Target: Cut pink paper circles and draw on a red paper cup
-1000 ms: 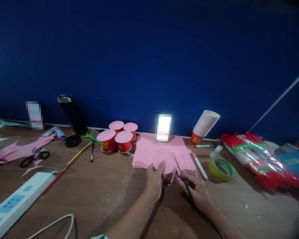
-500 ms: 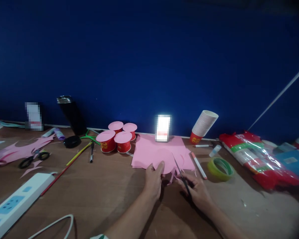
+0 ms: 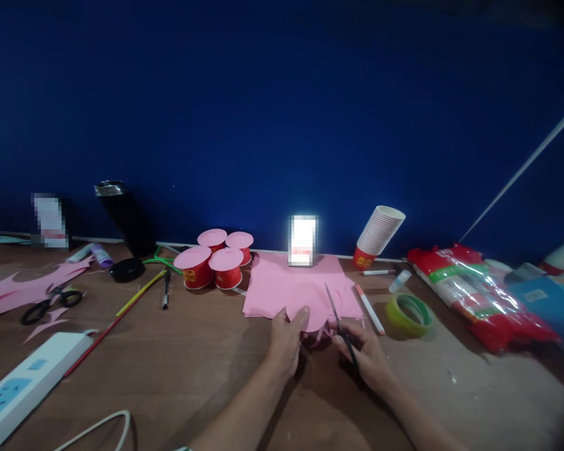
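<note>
My left hand (image 3: 286, 338) pinches the near edge of a round pink paper piece (image 3: 310, 307), which lies over a stack of pink paper sheets (image 3: 282, 282). My right hand (image 3: 367, 354) grips black scissors (image 3: 338, 322), blades pointing away and up over the right side of the round piece. Thin pink paper strips (image 3: 320, 335) hang between my hands. Both hands rest low over the wooden table (image 3: 192, 363).
Several red cups capped with pink discs (image 3: 211, 263) stand left of the sheets. Right of them are a pen (image 3: 369, 309), green tape roll (image 3: 408, 313), cup stack (image 3: 378, 235), and a red package (image 3: 474, 294). At the left are a power strip (image 3: 23, 388), other scissors (image 3: 44, 304), a black flask (image 3: 125, 216).
The view has shifted slightly, so things sit a little further left. My hands hold the same grip; the scissors have edged slightly up over the pink piece.
</note>
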Demonstrator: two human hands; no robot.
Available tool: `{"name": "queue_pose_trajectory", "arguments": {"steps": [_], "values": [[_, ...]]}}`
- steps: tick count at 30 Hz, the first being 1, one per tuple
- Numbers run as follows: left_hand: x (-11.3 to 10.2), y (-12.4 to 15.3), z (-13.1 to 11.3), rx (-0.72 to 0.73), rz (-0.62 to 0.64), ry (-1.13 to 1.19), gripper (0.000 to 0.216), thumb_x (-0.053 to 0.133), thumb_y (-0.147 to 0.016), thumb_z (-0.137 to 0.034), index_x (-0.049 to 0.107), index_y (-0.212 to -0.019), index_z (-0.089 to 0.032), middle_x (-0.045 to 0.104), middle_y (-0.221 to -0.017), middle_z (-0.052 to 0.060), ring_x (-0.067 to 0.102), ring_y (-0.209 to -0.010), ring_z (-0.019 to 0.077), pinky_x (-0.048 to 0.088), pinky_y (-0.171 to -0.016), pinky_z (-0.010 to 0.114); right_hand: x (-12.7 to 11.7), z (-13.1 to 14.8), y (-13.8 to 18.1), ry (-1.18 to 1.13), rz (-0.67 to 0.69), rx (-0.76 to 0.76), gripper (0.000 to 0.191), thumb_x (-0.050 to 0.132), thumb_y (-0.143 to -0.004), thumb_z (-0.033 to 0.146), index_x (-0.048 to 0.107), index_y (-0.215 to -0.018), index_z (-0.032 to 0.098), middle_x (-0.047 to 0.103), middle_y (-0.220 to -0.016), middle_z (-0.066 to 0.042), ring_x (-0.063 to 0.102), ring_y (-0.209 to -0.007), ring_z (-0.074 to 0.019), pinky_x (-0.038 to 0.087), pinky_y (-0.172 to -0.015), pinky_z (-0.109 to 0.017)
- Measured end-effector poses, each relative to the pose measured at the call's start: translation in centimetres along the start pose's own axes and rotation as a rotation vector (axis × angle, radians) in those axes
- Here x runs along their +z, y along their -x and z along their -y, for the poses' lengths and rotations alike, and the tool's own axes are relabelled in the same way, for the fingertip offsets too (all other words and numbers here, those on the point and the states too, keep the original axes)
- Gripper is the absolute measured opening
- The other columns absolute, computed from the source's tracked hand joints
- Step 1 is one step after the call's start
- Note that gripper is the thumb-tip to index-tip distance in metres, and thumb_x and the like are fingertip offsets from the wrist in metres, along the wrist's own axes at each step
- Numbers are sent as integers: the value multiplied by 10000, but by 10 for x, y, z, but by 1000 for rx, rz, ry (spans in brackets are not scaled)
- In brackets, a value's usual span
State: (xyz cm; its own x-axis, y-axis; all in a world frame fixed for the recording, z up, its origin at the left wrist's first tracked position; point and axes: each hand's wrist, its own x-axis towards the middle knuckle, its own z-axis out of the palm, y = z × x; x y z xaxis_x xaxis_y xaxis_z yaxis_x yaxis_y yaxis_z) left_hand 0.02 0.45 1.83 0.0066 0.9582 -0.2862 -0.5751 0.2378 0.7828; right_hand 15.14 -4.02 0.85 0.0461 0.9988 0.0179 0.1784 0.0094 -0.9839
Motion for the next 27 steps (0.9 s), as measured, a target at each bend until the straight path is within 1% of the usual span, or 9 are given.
{"name": "queue_pose_trajectory", "arguments": {"steps": [4,8,11,15,19,27], "values": [[1,2,-1,-4,-12,-2,390,806,-538,-359,628,-786,-117,627,-641,-3,526,-518,85,386,-442,188,-2,-5,0,-18,22,15,421,678,-732,466,664,-1036,175,514,-599,33,423,-483,-86,390,-431,-196],[0,1,0,-9,-2,-34,381,800,-549,-366,627,-780,-117,626,-645,-1,524,-518,85,386,-450,192,-2,-5,0,0,18,17,430,668,-741,474,657,-1042,166,582,-685,4,450,-498,-88,396,-444,-203],[-1,0,1,-2,-5,-68,370,797,-549,-378,624,-750,-119,608,-608,-10,499,-493,79,363,-432,189,-2,-4,0,0,4,26,433,664,-738,488,659,-1026,164,596,-693,-1,456,-490,-87,397,-443,-205],[-2,0,3,12,13,-91,378,792,-553,-384,634,-769,-117,614,-616,-1,501,-500,85,354,-427,189,-2,-4,0,-13,13,23,415,671,-738,478,655,-1004,160,548,-647,16,430,-485,-81,393,-441,-201],[-2,0,3,16,9,-81,381,794,-548,-380,640,-773,-115,620,-624,4,493,-493,80,349,-427,188,-2,-6,0,-26,39,25,412,662,-752,469,636,-1025,161,504,-605,32,403,-467,-75,375,-422,-197],[-2,0,3,5,25,-92,364,780,-573,-380,637,-785,-121,614,-615,-5,497,-496,85,358,-439,198,-3,-6,-1,0,33,45,433,661,-742,496,644,-1016,160,490,-591,38,417,-484,-87,395,-446,-210]]}}
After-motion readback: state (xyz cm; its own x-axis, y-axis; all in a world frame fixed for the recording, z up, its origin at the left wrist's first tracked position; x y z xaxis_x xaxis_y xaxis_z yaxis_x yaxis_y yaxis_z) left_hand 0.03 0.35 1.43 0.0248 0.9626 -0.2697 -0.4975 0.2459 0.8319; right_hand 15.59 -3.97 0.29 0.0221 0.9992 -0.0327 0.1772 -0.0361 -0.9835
